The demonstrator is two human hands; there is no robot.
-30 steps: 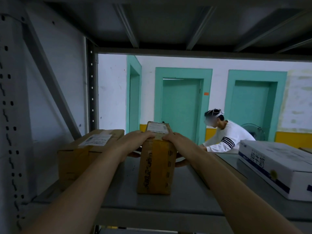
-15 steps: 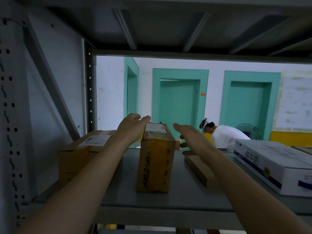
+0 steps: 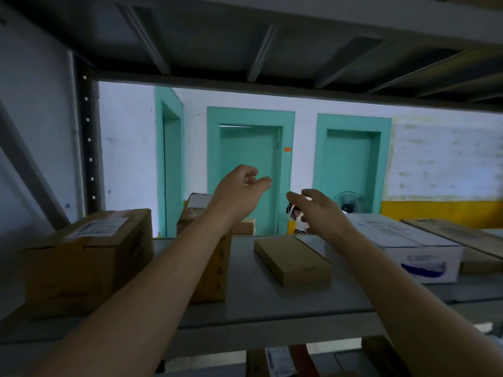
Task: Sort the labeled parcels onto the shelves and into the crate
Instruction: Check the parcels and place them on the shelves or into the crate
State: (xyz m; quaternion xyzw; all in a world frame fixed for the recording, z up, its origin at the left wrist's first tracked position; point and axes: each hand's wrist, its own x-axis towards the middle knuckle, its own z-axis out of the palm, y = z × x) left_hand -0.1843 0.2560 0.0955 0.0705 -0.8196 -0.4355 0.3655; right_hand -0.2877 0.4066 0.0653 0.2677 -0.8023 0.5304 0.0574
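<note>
- Hands first: left hand [image 3: 239,186] is up in the air above the shelf, fingers loosely curled, holding nothing. Right hand [image 3: 317,206] is the same deal, fingers relaxed and spread a bit, nothing in it.
- Both hands hang clear of the boxes, not touching any of them.
- Tall narrow box [image 3: 215,265] stands upright on the grey metal shelf [image 3: 272,300], mostly hidden behind the left forearm. It has a white label on top and dark print down its side.
- Big brown box [image 3: 87,257] sits to its left near the shelf's end, with a shipping label on its lid.
- Flat brown box [image 3: 294,259] lies on the shelf to the right of the tall one, apart from it, under the right wrist.
- White box [image 3: 402,248] with blue print sits further right, and another long brown carton [image 3: 462,238] lies past that, touching or just beside it, can't tell.
- Through the back of the rack you see teal doors [image 3: 247,175], a fan [image 3: 349,202], and a bit of another person [image 3: 298,219] between the hands.
- Some labelled package [image 3: 280,360] shows on the level below, blurry.
</note>
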